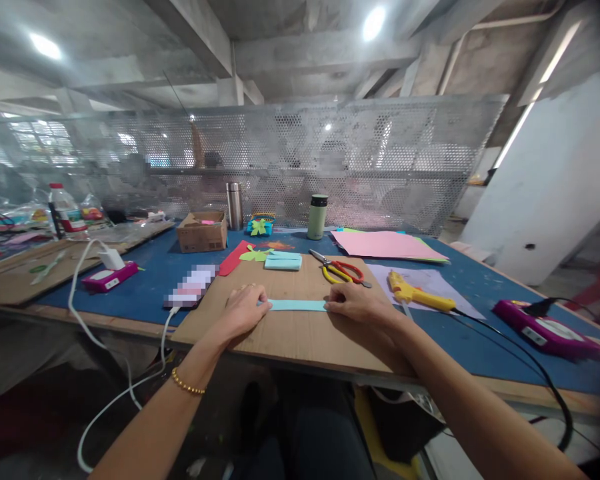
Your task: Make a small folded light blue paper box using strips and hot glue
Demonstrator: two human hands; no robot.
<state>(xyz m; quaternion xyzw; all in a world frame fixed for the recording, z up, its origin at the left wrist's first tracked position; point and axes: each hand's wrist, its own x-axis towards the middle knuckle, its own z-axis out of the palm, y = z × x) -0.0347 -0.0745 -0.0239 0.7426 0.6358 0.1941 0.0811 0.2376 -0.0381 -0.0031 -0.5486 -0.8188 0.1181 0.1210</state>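
A light blue paper strip stretches level between my hands, just over the brown cardboard sheet. My left hand pinches its left end between thumb and fingers. The right end is gripped by my right hand in the same way. Beyond the strip lies a folded stack of light blue paper, with a green paper leaf and a red paper piece to its left. Scissors with red and yellow handles rest just past my right hand.
A yellow glue gun lies on purple paper at right, its cord running to a purple power strip. At the back stand a cardboard box, a steel flask and a green tumbler. A phone is charging at left.
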